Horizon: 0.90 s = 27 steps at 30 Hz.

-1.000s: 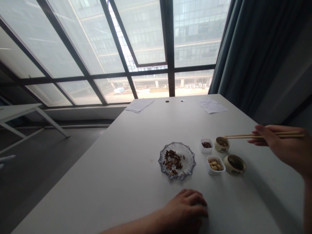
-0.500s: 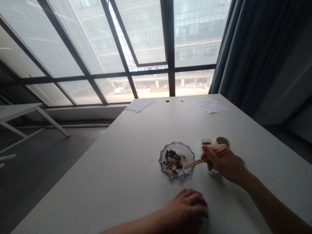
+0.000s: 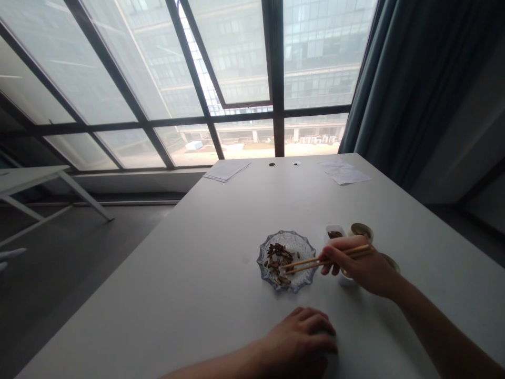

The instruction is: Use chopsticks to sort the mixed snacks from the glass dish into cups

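In the head view, my right hand (image 3: 359, 263) is closed around a pair of wooden chopsticks (image 3: 305, 265). Their tips reach over a scalloped clear glass dish (image 3: 310, 279), slightly apart, among small brown seed-like pieces (image 3: 279, 252). Whether the tips pinch a piece is too small to tell. My left hand (image 3: 302, 334) rests on the table below the dish, its fingers loosely bent and a little apart, with nothing visible in them. Just beyond my right hand stands a small white cup (image 3: 334, 229) with dark brown pieces inside.
More small round containers (image 3: 362, 229) stand around my right hand, partly covered by it. Papers (image 3: 225, 171) lie at the far left of the white table (image 3: 189, 273), and other sheets (image 3: 347, 172) at the far right. Windows are behind, a dark curtain (image 3: 398, 89) at right.
My right hand has shifted slightly left, carrying the chopstick tips from the dish's right part to the brown pieces. The tips are farther apart. My left hand stays in place.
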Each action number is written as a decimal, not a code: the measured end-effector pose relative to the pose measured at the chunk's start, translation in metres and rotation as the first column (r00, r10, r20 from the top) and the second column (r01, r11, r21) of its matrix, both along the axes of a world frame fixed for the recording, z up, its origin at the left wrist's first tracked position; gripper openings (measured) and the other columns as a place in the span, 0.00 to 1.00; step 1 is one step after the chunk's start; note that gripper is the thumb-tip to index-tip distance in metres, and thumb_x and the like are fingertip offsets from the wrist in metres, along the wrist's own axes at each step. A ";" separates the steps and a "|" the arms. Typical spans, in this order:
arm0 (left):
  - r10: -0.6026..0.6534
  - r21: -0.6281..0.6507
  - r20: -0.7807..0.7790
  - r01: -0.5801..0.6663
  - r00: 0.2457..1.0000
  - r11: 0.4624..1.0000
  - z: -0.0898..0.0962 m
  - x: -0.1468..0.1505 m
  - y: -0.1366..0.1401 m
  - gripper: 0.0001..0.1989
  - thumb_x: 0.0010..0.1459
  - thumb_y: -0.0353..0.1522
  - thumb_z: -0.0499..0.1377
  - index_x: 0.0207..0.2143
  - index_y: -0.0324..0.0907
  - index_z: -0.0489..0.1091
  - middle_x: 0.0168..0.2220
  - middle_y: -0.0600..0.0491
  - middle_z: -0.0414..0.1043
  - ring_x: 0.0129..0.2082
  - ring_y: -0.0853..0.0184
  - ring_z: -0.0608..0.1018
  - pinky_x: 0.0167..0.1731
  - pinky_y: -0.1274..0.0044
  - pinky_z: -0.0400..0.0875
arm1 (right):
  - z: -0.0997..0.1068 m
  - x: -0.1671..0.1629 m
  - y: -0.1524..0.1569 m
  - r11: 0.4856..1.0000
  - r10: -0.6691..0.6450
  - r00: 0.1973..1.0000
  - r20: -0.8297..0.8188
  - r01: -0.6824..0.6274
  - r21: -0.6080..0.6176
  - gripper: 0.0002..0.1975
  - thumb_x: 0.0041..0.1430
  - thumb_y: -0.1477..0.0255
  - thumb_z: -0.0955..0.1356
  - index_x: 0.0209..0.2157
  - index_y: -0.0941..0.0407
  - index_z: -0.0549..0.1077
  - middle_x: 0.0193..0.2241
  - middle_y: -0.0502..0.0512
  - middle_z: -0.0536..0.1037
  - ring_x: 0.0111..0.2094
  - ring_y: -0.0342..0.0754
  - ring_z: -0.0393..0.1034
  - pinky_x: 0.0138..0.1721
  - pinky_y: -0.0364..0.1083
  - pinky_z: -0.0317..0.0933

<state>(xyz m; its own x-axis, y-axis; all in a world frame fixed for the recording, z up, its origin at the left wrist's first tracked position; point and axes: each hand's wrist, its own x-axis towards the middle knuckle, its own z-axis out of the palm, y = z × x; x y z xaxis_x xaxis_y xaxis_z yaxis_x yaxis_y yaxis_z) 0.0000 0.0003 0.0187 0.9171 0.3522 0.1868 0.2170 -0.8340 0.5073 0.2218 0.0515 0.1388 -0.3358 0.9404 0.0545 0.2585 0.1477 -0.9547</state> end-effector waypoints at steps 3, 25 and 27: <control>-0.002 -0.004 -0.009 0.002 1.000 1.000 0.001 0.000 0.001 0.12 0.64 0.36 0.57 0.50 0.49 0.68 0.54 0.51 0.73 0.60 0.62 0.69 0.61 0.69 0.63 | -0.001 -0.010 -0.002 0.987 0.154 0.984 0.090 -0.157 0.030 0.21 0.66 0.55 0.66 0.31 0.57 0.81 0.30 0.56 0.82 0.29 0.47 0.75 0.31 0.44 0.68; -0.002 0.025 0.008 0.002 1.000 1.000 -0.001 0.000 0.001 0.12 0.63 0.36 0.58 0.49 0.48 0.68 0.54 0.52 0.73 0.60 0.63 0.69 0.61 0.72 0.62 | -0.006 0.007 0.007 0.986 0.009 0.991 0.137 -0.032 0.167 0.20 0.68 0.56 0.65 0.35 0.57 0.81 0.29 0.56 0.81 0.30 0.49 0.75 0.32 0.45 0.67; 0.000 0.027 0.004 0.000 1.000 1.000 -0.003 0.001 0.002 0.12 0.63 0.36 0.58 0.49 0.48 0.68 0.54 0.52 0.73 0.59 0.63 0.70 0.60 0.71 0.63 | -0.002 0.013 0.006 0.992 -0.058 0.990 0.128 0.043 0.119 0.20 0.67 0.55 0.66 0.35 0.57 0.80 0.28 0.56 0.81 0.29 0.49 0.76 0.30 0.44 0.67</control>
<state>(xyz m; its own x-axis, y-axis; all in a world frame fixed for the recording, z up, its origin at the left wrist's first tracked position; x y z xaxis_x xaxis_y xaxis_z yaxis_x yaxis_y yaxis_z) 0.0007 0.0020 0.0157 0.9165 0.3467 0.1996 0.2148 -0.8473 0.4857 0.2347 0.0576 0.1364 -0.2995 0.9462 0.1223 0.3898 0.2383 -0.8895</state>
